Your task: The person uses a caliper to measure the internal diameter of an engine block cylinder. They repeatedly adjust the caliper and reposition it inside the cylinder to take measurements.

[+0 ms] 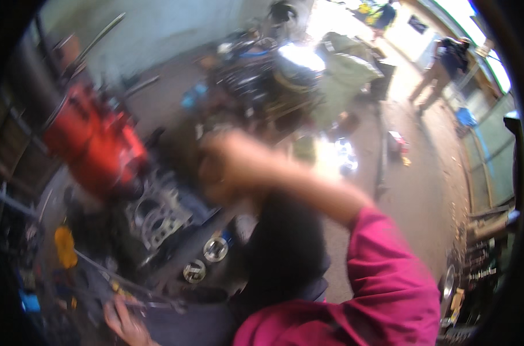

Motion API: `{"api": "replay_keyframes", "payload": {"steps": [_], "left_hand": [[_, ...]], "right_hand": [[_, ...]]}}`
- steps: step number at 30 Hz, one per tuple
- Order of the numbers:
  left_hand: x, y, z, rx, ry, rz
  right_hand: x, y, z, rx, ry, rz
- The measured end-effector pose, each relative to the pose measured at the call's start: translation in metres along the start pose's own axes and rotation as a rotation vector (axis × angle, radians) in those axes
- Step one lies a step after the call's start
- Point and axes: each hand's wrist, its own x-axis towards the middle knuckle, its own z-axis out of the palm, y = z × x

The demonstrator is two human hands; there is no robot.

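Here we see the right hand [226, 167], too blurred to tell its grip, near a grey metal block [172, 216] with round cutouts. Our left hand [126, 324] lies by a slim, shiny tool [158, 304]; whether its fingers hold it, we cannot tell. Glossy discs [216, 249] lie near the block.

the sleeve [389, 271] is plain bright pink, the trousers [288, 242] near black. the machine [97, 144] is red, the metal block [168, 214] silver-grey, the sack [348, 78] dull green, the wall [164, 34] pale blue-grey.
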Motion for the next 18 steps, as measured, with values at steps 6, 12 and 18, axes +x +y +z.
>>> {"api": "replay_keyframes", "payload": {"steps": [6, 12, 18], "left_hand": [[0.017, -0.04, -0.02, -0.244, 0.14, 0.061], [0.025, -0.038, -0.015, -0.168, 0.075, -0.007], [0.034, -0.045, -0.013, -0.148, 0.13, -0.059]], "right_hand": [[0.088, 0.139, -0.045, -0.498, 0.142, 0.268], [0.066, 0.227, -0.016, -0.595, -0.308, 0.459], [0.056, 0.223, -0.009, -0.571, -0.534, 0.573]]}}
